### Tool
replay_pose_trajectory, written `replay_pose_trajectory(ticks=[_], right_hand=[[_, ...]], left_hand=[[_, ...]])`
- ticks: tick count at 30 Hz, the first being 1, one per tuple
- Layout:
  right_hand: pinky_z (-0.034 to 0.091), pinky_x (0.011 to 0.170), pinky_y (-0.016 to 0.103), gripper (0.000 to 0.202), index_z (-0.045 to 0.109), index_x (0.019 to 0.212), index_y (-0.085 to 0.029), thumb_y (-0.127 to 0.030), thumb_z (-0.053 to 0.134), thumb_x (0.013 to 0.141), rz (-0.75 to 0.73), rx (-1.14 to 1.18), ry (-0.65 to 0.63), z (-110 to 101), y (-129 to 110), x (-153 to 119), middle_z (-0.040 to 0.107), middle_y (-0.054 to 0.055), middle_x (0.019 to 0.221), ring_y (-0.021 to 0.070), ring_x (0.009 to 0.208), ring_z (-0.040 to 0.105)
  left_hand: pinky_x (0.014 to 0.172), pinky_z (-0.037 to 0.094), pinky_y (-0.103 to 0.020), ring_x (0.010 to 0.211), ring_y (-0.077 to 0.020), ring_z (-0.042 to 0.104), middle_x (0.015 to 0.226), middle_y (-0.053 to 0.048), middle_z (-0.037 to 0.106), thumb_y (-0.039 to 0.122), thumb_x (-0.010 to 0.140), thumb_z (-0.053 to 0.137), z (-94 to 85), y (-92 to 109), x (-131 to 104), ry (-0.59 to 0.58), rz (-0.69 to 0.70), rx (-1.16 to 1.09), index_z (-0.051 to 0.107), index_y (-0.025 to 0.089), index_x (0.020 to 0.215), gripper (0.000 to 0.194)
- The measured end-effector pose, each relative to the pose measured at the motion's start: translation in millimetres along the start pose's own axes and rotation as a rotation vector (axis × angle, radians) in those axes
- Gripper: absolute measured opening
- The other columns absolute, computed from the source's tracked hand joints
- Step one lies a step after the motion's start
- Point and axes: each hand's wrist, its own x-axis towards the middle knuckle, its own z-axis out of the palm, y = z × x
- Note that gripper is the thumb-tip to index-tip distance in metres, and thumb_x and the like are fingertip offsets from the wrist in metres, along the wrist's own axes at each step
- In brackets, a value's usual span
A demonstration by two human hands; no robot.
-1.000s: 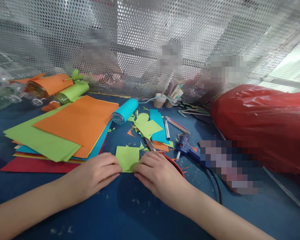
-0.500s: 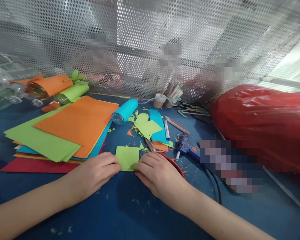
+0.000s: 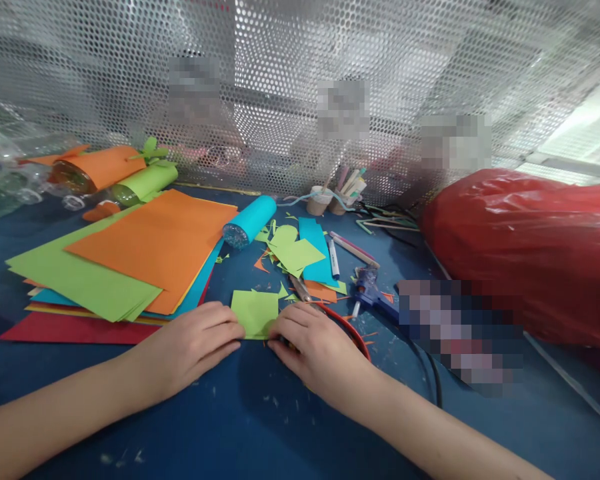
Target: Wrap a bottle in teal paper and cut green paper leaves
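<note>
A small folded piece of light green paper [image 3: 255,313] lies on the blue table in front of me. My left hand [image 3: 195,343] pinches its lower left corner, fingers bent and closed. At the lower right corner my right hand [image 3: 320,343] grips the same paper, its fingertips partly hidden behind the knuckles. Under and beside that hand is a pair of scissors with red handles [image 3: 353,328]; the metal blades point away from me. Green paper cutouts [image 3: 297,253] and scraps lie just beyond.
Left is a stack of coloured sheets [image 3: 155,247], with paper-wrapped bottles [image 3: 105,170] behind. A blue-wrapped bottle [image 3: 250,222], blue strips [image 3: 317,253], a marker [image 3: 333,259] and a glue gun [image 3: 373,290] lie ahead. A red bag [image 3: 525,253] fills the right, before a perforated metal screen [image 3: 280,60].
Both hands stay on the green paper with barely any movement. The right fingers have shifted very slightly at the paper's lower edge.
</note>
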Motion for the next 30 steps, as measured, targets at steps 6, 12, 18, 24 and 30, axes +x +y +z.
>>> replay_pose_trajectory(ticks=[6, 12, 18, 24, 30], right_hand=[[0.05, 0.077, 0.034, 0.012, 0.064, 0.085, -0.014, -0.013, 0.054, 0.092, -0.007, -0.074, -0.03, 1, -2, 2, 0.063, 0.008, 0.082, 0.0208, 0.081, 0.059], [0.051, 0.077, 0.037, 0.013, 0.062, 0.082, -0.014, -0.013, 0.053, 0.091, 0.012, -0.131, -0.097, -2, -12, -1, 0.062, 0.008, 0.082, 0.021, 0.079, 0.058], [0.049, 0.079, 0.036, 0.014, 0.06, 0.076, -0.014, -0.011, 0.056, 0.089, 0.056, -0.045, -0.061, -2, -14, -1, 0.06, 0.006, 0.079, 0.0201, 0.079, 0.056], [0.048, 0.077, 0.035, 0.011, 0.06, 0.077, -0.014, -0.01, 0.059, 0.087, 0.1, -0.014, -0.077, -3, -14, 1, 0.06, 0.005, 0.079, 0.02, 0.079, 0.055], [0.046, 0.075, 0.032, 0.015, 0.064, 0.088, -0.016, -0.012, 0.051, 0.093, -0.006, -0.007, -0.126, -12, -12, 0, 0.063, 0.006, 0.085, 0.0191, 0.081, 0.056]], left_hand=[[0.081, 0.044, -0.029, 0.088, -0.0177, 0.055, 0.096, -0.005, 0.062, 0.015, 0.099, 0.039, 2.4, -1, 2, 0.03, 0.01, -0.018, 0.059, 0.016, 0.102, 0.021], [0.079, 0.044, -0.029, 0.086, -0.0178, 0.054, 0.092, -0.004, 0.061, 0.015, 0.098, 0.04, -2.3, 0, 2, -0.064, 0.014, -0.066, 0.059, 0.017, 0.097, 0.019], [0.076, 0.044, -0.028, 0.085, -0.0175, 0.052, 0.094, -0.005, 0.057, 0.016, 0.099, 0.039, -4.1, 2, -1, -0.081, -0.01, -0.078, 0.061, 0.018, 0.1, 0.022], [0.07, 0.045, -0.03, 0.079, -0.019, 0.053, 0.088, -0.007, 0.059, 0.019, 0.1, 0.034, -4.7, -1, -2, -0.078, 0.1, 0.043, 0.064, 0.016, 0.097, 0.03], [0.069, 0.045, -0.029, 0.08, -0.0185, 0.055, 0.09, -0.007, 0.062, 0.019, 0.1, 0.035, -4.7, -4, -3, -0.051, 0.091, 0.017, 0.065, 0.017, 0.1, 0.03]])
